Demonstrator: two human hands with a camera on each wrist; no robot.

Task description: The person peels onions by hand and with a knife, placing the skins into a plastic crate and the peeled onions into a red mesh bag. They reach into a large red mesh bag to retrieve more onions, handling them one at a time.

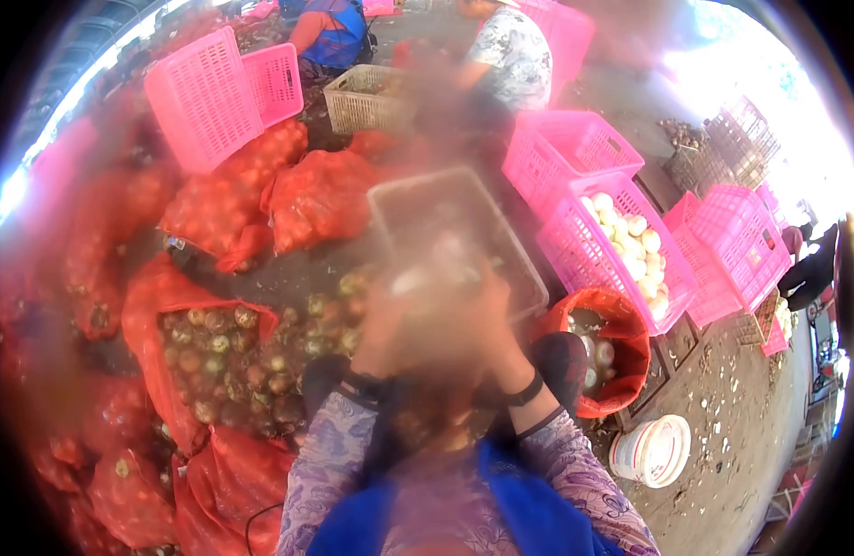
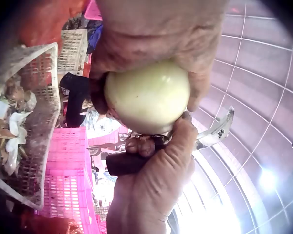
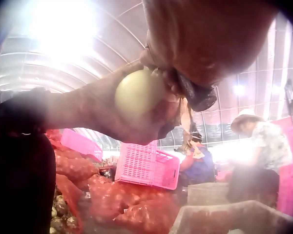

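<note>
In the left wrist view a peeled, pale green-white onion [image 2: 146, 95] sits in my left hand [image 2: 156, 36], the fingers curled round its sides. My right hand [image 2: 154, 190] grips a small knife by its dark handle [image 2: 124, 164]. The knife's curved, stained blade [image 2: 219, 132] sticks out beyond the thumb, which presses close against the onion. In the right wrist view a strip of dry skin [image 3: 186, 119] hangs below the fingers. Both hands are blurred in the head view, held over the near end of a pale crate [image 1: 508, 236].
Unpeeled onions [image 1: 237, 366] spill from a red mesh sack at left, with more full sacks [image 1: 320, 199] behind. On the right stand a pink crate [image 1: 561, 246] of peeled onions, a red tub [image 1: 631, 357] and a white bucket [image 1: 651, 451]. Two people [image 1: 515, 56] sit at the back.
</note>
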